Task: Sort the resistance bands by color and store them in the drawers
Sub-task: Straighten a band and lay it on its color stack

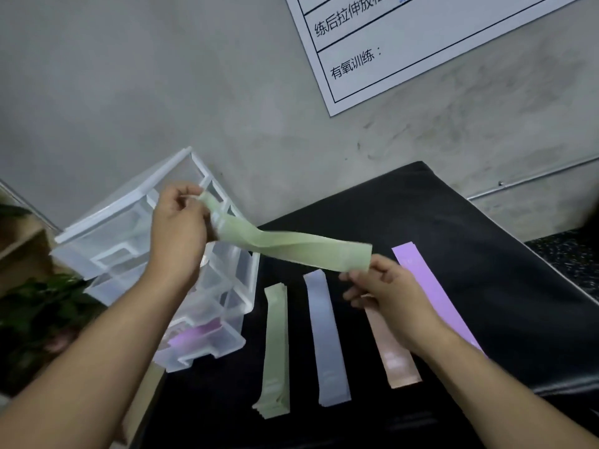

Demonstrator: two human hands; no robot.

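Observation:
A pale green resistance band (291,246) hangs stretched and twisted in the air between my hands. My left hand (178,225) pinches its left end above the clear plastic drawer unit (107,241). My right hand (389,296) pinches its right end over the black surface. On that surface lie a stack of green bands (275,351), a light blue band (327,338), a peach band (395,361) partly under my right hand, and a purple band (431,286). The unit's lowest drawer (207,348) stands pulled out with a purple band (197,335) inside.
The black padded surface (486,254) ends at a grey wall (162,76) bearing a white printed sheet (421,43). A leafy plant (35,306) sits at the lower left beside the drawer unit. A dark speckled floor (567,254) shows at the right.

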